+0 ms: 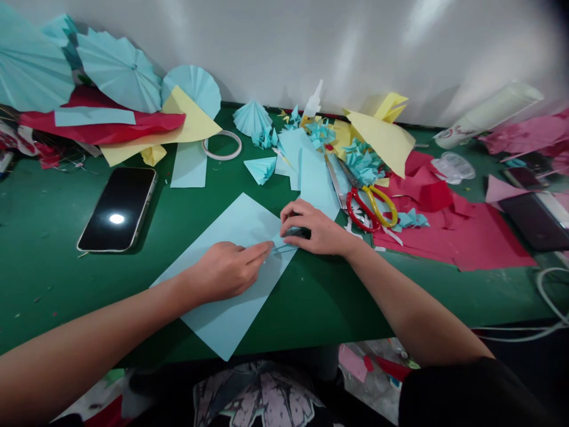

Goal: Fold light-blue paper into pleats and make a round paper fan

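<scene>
A sheet of light blue paper [222,326] lies at a slant on the green table near its front edge. Over its right corner, a small folded piece of blue paper [279,242] shows between my hands; I cannot tell whether it is part of the sheet or separate. My left hand [229,270] rests over the sheet, its fingertips pressed together at the left end of the folded piece. From the right, my right hand [313,228] curls round, thumb and fingers pinching the folded piece. Part of the fold is hidden by the fingers.
A phone [118,209] lies at left. Behind are pleated blue paper fans [120,68], a roll of tape [222,145], a glue bottle [313,101] and small folded blue shapes [362,163]. Scissors with red and yellow handles [373,207] lie beside red paper [480,237] at right.
</scene>
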A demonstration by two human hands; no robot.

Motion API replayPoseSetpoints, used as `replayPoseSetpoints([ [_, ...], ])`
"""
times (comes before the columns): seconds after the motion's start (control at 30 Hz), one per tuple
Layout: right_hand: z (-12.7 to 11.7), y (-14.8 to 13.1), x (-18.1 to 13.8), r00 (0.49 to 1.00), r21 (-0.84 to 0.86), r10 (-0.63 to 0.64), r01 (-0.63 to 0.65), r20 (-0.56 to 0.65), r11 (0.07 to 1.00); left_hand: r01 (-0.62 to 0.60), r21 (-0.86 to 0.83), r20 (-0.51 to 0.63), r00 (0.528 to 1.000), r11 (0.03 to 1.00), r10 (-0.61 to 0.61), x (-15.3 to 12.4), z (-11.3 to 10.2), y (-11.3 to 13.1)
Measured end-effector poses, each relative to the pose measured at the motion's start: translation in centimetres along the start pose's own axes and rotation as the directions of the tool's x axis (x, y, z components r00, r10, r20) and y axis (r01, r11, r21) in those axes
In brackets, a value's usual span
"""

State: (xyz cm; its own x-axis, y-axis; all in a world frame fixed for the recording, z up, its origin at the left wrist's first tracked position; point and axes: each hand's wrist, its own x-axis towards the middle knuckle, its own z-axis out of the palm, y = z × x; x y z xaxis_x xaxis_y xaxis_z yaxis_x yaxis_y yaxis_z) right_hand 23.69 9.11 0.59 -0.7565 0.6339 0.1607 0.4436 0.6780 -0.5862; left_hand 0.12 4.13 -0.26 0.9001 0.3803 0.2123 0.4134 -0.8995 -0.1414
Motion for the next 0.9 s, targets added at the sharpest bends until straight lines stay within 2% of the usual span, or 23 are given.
replayPoseSetpoints([
  [0.17, -0.37, 0.10, -0.20, 0.997, -0.042, -0.019, 0.022, 0.079, 0.999, -0.027, -0.005, 0.060, 0.998, 1.000, 0.027, -0.26, -0.01, 0.05],
  [0.4, -0.39, 0.09, -0.15, 0.997, -0.050, -0.033, 0.036, 0.063, 0.998, 0.045, -0.046, 0.129, 0.991, 0.998, -0.038, 0.17, -0.55, 0.04],
  [0.67, 0.04, 0.17, 0.12, 0.997, -0.039, -0.053, 0.051, -0.056, 0.998, 0.042, -0.068, 0.062, 0.997, 0.997, -0.038, 0.38, -0.41, -0.01],
  [0.9, -0.38, 0.02, -0.09, 0.995, -0.078, -0.088, 0.091, 0.043, 0.993, 0.033, -0.076, 0.009, 0.999, 0.997, -0.032, 0.34, -0.38, -0.10],
])
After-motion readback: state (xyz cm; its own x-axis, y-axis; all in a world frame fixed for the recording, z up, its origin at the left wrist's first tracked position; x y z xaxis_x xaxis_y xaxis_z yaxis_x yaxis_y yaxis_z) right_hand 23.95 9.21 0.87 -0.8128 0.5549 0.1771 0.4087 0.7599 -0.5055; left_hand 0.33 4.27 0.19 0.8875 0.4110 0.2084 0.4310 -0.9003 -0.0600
